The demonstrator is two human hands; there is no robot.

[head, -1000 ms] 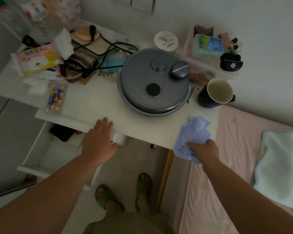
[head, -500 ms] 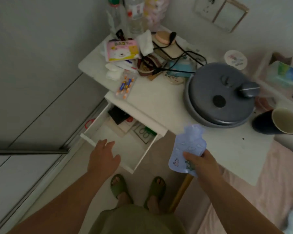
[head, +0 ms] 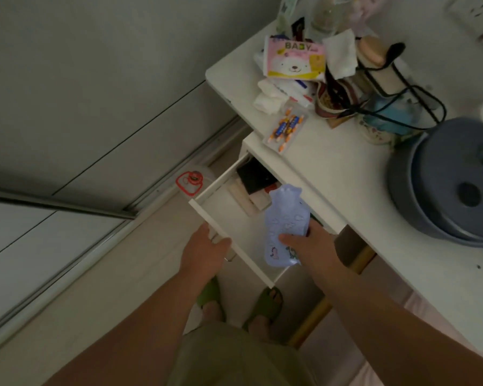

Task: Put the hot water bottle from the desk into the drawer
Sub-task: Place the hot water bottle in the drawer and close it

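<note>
A pale blue hot water bottle with small cartoon prints hangs over the open white drawer, neck pointing toward the drawer's back. My right hand grips its lower half from the right. My left hand rests against the drawer's front panel, fingers curled over its top edge. The drawer sticks out from under the white desk. Dark and light flat items lie in the drawer's back part, partly hidden by the bottle.
A grey round lidded pot sits on the desk's right. Behind it are a battery pack, a baby wipes pack, cables and tissues. A red-handled container stands on the floor left of the drawer. My green slippers are below.
My right hand carried the bottle from above the desk edge down and left over the open drawer. My left hand moved up to the drawer front. The camera view swung left.
</note>
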